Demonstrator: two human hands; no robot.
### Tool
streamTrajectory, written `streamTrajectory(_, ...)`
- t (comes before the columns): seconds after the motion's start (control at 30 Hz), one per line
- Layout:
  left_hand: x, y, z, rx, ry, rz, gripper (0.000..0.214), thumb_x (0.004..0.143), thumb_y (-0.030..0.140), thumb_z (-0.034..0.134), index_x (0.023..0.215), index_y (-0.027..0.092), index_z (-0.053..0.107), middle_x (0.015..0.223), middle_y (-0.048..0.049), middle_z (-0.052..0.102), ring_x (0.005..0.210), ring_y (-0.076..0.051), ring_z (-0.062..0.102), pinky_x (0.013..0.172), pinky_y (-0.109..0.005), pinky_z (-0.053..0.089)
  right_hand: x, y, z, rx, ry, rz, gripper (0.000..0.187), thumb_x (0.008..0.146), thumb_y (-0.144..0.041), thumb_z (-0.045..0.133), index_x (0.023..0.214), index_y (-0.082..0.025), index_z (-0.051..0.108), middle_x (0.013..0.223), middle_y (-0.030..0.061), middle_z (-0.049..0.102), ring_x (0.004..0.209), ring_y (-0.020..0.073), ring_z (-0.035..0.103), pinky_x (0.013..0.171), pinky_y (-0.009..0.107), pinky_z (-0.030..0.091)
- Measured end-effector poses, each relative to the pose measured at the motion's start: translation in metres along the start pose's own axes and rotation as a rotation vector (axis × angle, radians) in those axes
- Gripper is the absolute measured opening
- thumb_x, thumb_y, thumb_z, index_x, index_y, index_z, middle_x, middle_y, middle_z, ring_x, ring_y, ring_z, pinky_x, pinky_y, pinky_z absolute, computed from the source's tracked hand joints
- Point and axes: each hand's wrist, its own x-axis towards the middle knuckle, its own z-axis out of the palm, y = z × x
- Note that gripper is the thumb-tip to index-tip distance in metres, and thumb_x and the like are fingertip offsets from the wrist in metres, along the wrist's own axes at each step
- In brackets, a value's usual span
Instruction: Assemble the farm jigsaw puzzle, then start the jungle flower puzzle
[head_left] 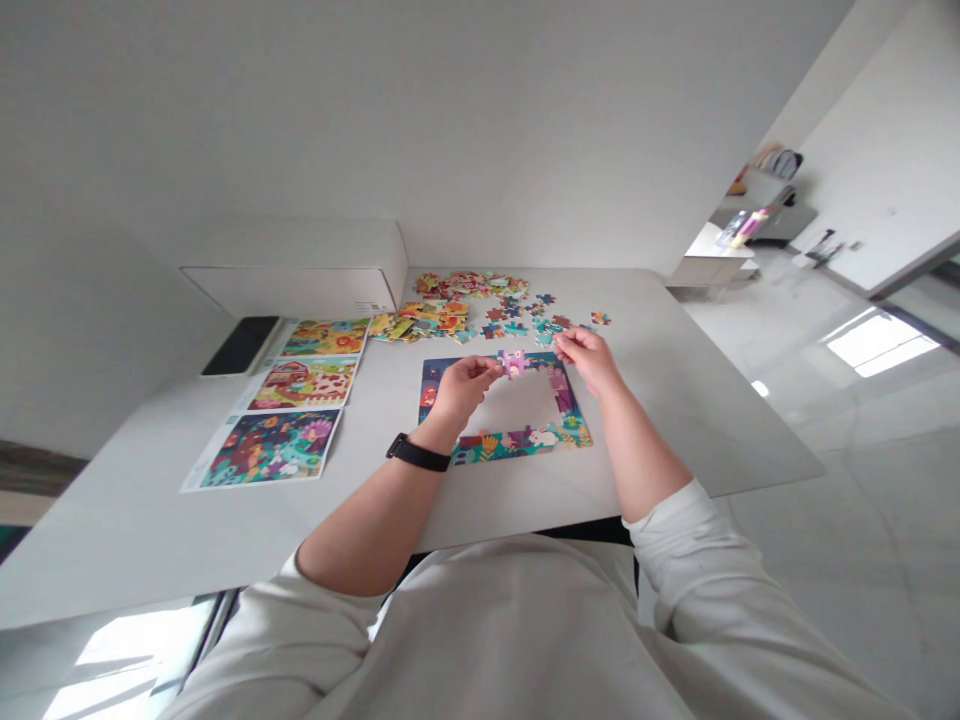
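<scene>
My left hand (pixel 461 388) pinches a pink jigsaw piece (pixel 513 362) between its fingertips, above the top edge of a partly built puzzle (pixel 504 444). The puzzle is a colourful ring of joined pieces around a gap showing bare white table. My right hand (pixel 589 358) hangs over the puzzle's top right corner, its fingers drawn together; anything between them is hidden. Loose jigsaw pieces (pixel 465 300) lie in a scattered heap beyond both hands, a few inches from the fingertips of my right hand. A black band (pixel 418 452) circles my left wrist.
Three printed picture sheets (pixel 271 448) lie in a column left of the puzzle on the white table (pixel 187 525). A white box (pixel 296 270) and a black phone (pixel 241 346) stand at the far left. A glossy tiled floor (pixel 825 520) lies beyond the table's right edge.
</scene>
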Motion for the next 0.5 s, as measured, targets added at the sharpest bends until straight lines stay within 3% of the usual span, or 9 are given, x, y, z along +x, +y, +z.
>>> streamTrajectory(0.17,-0.002,-0.001,0.003,0.027,-0.006,-0.001,0.037,0.067,0.046,0.09,0.084,0.018,0.073,0.074,-0.0007,0.069,0.054,-0.007,0.046,0.046,-0.021,0.032,0.0,-0.001,-0.003,-0.121,-0.038,-0.071,0.052,0.087,-0.073,0.069,0.079,-0.022,0.071,0.066,0.0009,0.065,0.066,0.0183,0.06,0.066,0.031,0.047)
streamTrajectory(0.33,-0.003,-0.001,0.005,0.064,-0.019,-0.006,0.034,0.07,0.046,0.088,0.084,0.018,0.075,0.075,-0.0015,0.072,0.051,-0.007,0.044,0.046,-0.022,0.03,-0.001,-0.004,-0.001,-0.074,-0.09,-0.085,0.048,0.088,-0.069,0.069,0.101,-0.023,0.074,0.08,0.0024,0.073,0.076,0.0198,0.066,0.073,0.032,0.053)
streamTrajectory(0.5,-0.005,-0.003,0.009,0.101,-0.04,0.015,0.036,0.073,0.05,0.086,0.087,0.019,0.076,0.072,-0.0004,0.069,0.05,-0.008,0.043,0.045,-0.022,0.031,-0.009,-0.011,0.008,-0.036,-0.28,-0.116,0.044,0.09,-0.059,0.074,0.115,-0.024,0.073,0.092,0.0035,0.075,0.083,0.0194,0.068,0.076,0.032,0.055)
